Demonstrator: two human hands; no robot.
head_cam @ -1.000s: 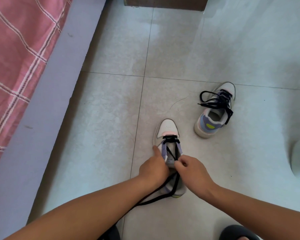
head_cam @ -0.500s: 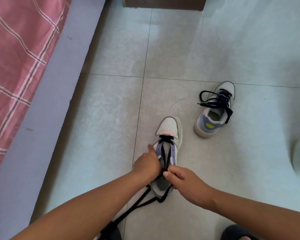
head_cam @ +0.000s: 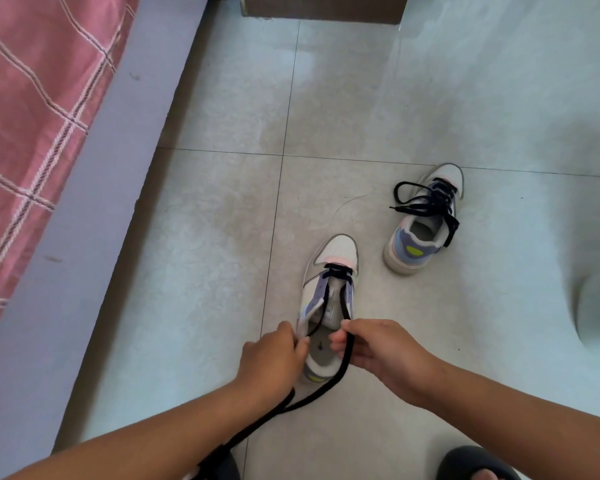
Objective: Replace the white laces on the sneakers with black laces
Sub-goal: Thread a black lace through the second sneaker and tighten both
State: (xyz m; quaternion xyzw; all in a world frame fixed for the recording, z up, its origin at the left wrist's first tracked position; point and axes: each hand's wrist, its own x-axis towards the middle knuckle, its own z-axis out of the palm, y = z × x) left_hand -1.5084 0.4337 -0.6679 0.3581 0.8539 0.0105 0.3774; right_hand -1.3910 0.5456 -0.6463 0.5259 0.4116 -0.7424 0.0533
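Pale grey floor tiles (head_cam: pixel 205 271) carry both sneakers beside a bed with a pink checked cover (head_cam: pixel 32 116). Your left hand (head_cam: pixel 271 362) and right hand (head_cam: pixel 378 351) each pinch one end of the black flat lace (head_cam: pixel 343 306), threaded only through the lowest eyelets of the near white-and-lilac sneaker (head_cam: pixel 329 268). To its right, well apart, stands the far sneaker (head_cam: pixel 420 247), fully laced in black.

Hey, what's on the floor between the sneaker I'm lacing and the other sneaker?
Nothing: in the head view, bare grey tile floor separates the near sneaker from the far sneaker.
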